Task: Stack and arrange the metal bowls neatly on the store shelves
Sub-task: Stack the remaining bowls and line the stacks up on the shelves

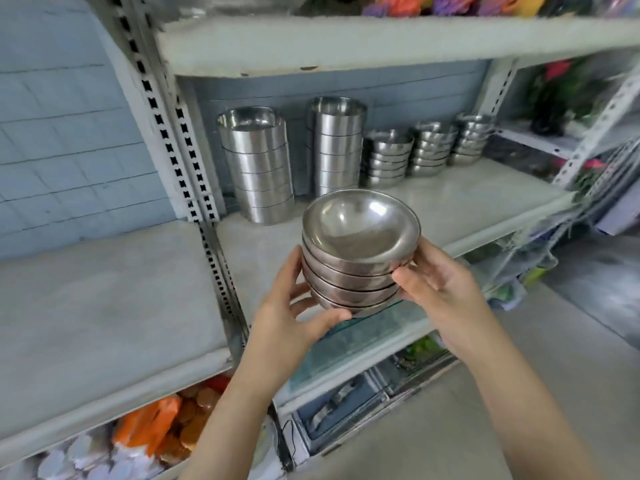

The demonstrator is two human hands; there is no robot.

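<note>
Metal bowls (360,251), a nested stack of what looks like five, are held in the air before a pale, scuffed shelf (467,202) backed by a grey-blue tiled wall (69,133). The left hand (294,306) cups the stack's base, fingers curled around it; the right hand (436,282) clasps its side. They are shallow, shiny and round-bottomed. Taller cylindrical stacks (259,168) and three short bowl stacks (429,147) stand at the shelf's back.

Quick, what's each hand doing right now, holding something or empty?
Left hand: closed around the stack of metal bowls, supporting its lower left side.
Right hand: closed on the same stack, gripping its right side.
</note>
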